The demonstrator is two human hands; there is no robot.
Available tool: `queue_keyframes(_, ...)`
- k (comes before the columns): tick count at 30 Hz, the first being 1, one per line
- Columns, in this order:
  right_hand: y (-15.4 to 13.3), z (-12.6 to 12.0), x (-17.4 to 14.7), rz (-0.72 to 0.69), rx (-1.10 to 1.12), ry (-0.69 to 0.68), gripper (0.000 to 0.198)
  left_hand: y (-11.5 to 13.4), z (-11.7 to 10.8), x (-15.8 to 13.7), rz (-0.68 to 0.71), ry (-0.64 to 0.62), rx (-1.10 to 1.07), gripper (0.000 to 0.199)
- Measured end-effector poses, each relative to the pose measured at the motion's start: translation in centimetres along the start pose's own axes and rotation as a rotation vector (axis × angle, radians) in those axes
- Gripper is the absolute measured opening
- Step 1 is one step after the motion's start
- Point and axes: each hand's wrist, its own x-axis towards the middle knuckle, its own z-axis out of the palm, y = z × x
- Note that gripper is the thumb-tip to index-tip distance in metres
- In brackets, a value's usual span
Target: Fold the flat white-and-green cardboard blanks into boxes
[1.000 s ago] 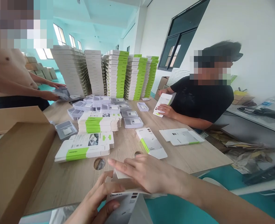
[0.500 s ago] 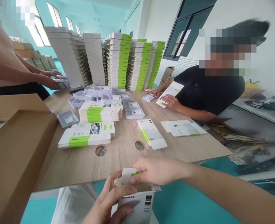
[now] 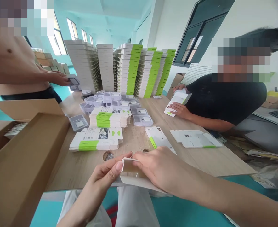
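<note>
Both my hands hold one small white carton (image 3: 131, 174) at the near edge of the wooden table (image 3: 82, 167). My left hand (image 3: 105, 175) pinches its top flap between thumb and fingertips. My right hand (image 3: 157, 170) lies over the carton's right side and covers much of it. Just beyond my hands lie a flat white-and-green carton blank (image 3: 159, 138) and a short pile of flat blanks (image 3: 95, 142).
A big brown cardboard box (image 3: 23, 157) stands open at my left. Grey plastic trays (image 3: 142, 119) and tall stacks of white-and-green boxes (image 3: 129, 69) fill the far table. A person in black at the right holds a carton (image 3: 176, 102); a shirtless person at the left holds a tray (image 3: 72, 81).
The carton has tipped from upright, printed face toward me, to lying nearly flat between my hands at the table edge. The person at the right lifted their carton closer.
</note>
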Motion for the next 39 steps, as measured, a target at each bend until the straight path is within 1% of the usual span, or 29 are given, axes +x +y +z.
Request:
queue_keyframes(1,-0.1,-0.2,0.5,0.028,-0.044,-0.059,0.027,0.2,-0.2,0.5,-0.008,-0.048,-0.02,0.057)
queue_keyframes(2,-0.1,-0.4,0.9,0.051,-0.081,-0.111,0.026,0.3,-0.4,0.9,-0.009,-0.066,-0.032,0.054)
queue_keyframes(5,-0.1,-0.7,2.1,0.068,-0.145,-0.198,0.027,0.0,-0.7,1.9,0.014,-0.046,-0.027,0.05)
queue_keyframes(8,0.1,-0.7,3.1,0.028,-0.182,-0.221,0.029,-0.2,-1.2,2.6,0.082,-0.049,0.019,0.05)
queue_keyframes(11,0.3,-0.6,3.9,-0.008,-0.24,-0.228,0.028,0.1,-2.0,3.4,0.138,-0.136,0.085,0.048)
queue_keyframes(14,0.2,-0.4,4.6,-0.011,-0.288,-0.261,0.025,0.9,-2.6,4.2,0.137,-0.203,0.177,0.052)
queue_keyframes(16,0.1,-0.3,4.9,-0.005,-0.309,-0.297,0.023,1.1,-2.7,4.5,0.142,-0.214,0.273,0.054)
queue_keyframes(18,-0.1,-0.5,4.9,0.014,-0.307,-0.3,0.022,1.0,-2.8,4.6,0.17,-0.208,0.36,0.054)
queue_keyframes(20,-0.2,-1.1,4.6,0.113,-0.276,-0.273,0.023,0.6,-2.7,4.5,0.187,-0.178,0.374,0.055)
queue_keyframes(24,-0.8,-2.8,3.2,0.426,-0.169,-0.217,0.039,-0.5,-2.3,4.1,0.212,-0.041,0.378,0.053)
queue_keyframes(26,-1.1,-3.0,2.4,0.495,-0.141,-0.176,0.036,-0.8,-1.9,3.9,0.234,0.017,0.431,0.048)
queue_keyframes(28,-1.3,-2.3,1.6,0.52,-0.137,-0.104,0.022,-0.9,-1.5,3.9,0.233,0.022,0.449,0.045)
queue_keyframes(29,-1.3,-1.6,1.2,0.518,-0.144,-0.055,0.015,-0.9,-1.3,3.9,0.225,0.012,0.443,0.045)
queue_keyframes(31,-1.0,0.0,0.4,0.464,-0.177,0.068,0.013,-0.9,-0.9,4.1,0.201,-0.015,0.422,0.047)
queue_keyframes(33,-0.6,1.5,-0.2,0.351,-0.233,0.21,0.016,-0.8,-0.6,4.4,0.183,-0.018,0.406,0.049)
queue_keyframes(35,-0.1,2.4,-0.7,0.23,-0.276,0.335,0.017,-0.8,-0.4,4.6,0.175,0.005,0.392,0.053)
queue_keyframes(37,0.3,2.8,-1.0,0.156,-0.279,0.418,0.022,-0.9,-0.3,4.9,0.17,0.028,0.377,0.056)
queue_keyframes(39,0.5,2.9,-1.1,0.121,-0.236,0.455,0.026,-1.0,-0.3,4.9,0.168,0.048,0.355,0.057)
